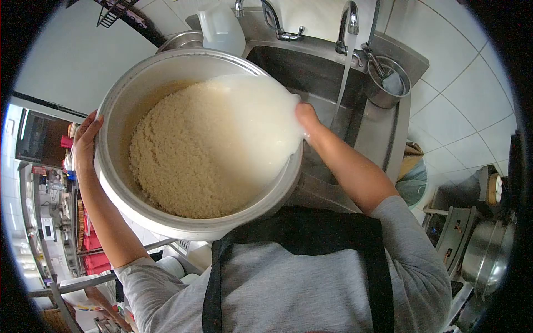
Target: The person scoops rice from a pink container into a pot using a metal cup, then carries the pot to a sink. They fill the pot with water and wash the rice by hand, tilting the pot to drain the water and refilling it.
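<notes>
A large metal pot [183, 228] is tilted to the right, over the near edge of the sink. Wet, pale grain that looks like rice [177, 150] fills its left side, while cloudy white water [255, 122] pools on the right and reaches the rim. My left hand [87, 132] grips the pot's left rim, fingers curled over the edge. At the opposite rim, my right hand [306, 119] is closed by the lip where the milky water spills; its fingers are partly hidden.
Water runs from a tall faucet [348, 22] into the steel sink [294, 69]. A metal container [383, 95] with utensils stands at the sink's right, and a translucent plastic jug [219, 28] behind the pot. A lined bin [413, 180] is right of the counter.
</notes>
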Motion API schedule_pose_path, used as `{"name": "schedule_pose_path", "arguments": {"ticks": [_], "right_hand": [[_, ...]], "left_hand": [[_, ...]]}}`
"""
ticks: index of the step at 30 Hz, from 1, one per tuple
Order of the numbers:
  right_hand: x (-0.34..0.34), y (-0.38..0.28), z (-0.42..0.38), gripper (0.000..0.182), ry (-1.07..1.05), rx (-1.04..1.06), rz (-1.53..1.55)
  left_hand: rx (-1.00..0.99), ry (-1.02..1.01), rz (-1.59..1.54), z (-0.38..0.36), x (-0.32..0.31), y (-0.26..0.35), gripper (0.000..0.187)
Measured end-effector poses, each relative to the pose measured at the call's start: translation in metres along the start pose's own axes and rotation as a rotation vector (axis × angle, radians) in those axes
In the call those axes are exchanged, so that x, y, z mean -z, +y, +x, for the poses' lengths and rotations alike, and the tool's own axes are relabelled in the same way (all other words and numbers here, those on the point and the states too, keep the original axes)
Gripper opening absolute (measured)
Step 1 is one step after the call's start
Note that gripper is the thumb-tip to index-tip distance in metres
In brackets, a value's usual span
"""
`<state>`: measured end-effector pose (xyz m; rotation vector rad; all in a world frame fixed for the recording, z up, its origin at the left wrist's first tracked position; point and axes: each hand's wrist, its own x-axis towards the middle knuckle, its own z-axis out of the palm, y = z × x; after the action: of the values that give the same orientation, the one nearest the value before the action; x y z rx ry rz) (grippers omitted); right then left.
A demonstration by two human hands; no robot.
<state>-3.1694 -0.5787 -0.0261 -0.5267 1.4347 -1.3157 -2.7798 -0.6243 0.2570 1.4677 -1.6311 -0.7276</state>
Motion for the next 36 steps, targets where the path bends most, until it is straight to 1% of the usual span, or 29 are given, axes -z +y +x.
{"name": "schedule_pose_path", "arguments": {"ticks": [2,8,12,14,18,20,27,30,36], "right_hand": [[-0.001,-0.004,-0.007,0.032,-0.018,0.001,0.062],[0.003,0.011,0.011,0.033,-0.074,-0.007,0.058],[0.003,0.010,0.010,0.039,-0.013,-0.073,0.081],[0.001,0.004,0.008,0.044,0.017,-0.118,0.110],[0.000,-0.003,-0.001,0.046,0.025,-0.128,0.111],[0.001,0.002,0.004,0.046,0.014,-0.121,0.129],[0.006,0.014,0.014,0.046,0.014,-0.108,0.016],[0.004,0.009,0.005,0.047,0.025,-0.102,0.034],[0.007,0.011,0.002,0.049,0.050,-0.093,-0.030]], "left_hand": [[0.008,-0.019,0.007,0.000,0.001,0.001,0.040],[-0.015,-0.025,0.044,0.001,0.000,0.003,0.041],[-0.041,-0.013,0.112,-0.001,-0.002,0.006,0.041],[-0.040,-0.029,0.068,0.000,-0.001,0.004,0.041],[-0.034,-0.070,0.003,0.004,0.002,0.000,0.041],[-0.019,-0.043,-0.010,0.001,-0.003,0.004,0.042],[-0.027,-0.017,-0.006,0.002,-0.004,0.007,0.040],[-0.055,-0.016,0.114,0.006,0.000,0.006,0.038],[-0.062,-0.036,0.030,0.007,-0.001,0.007,0.039]]}}
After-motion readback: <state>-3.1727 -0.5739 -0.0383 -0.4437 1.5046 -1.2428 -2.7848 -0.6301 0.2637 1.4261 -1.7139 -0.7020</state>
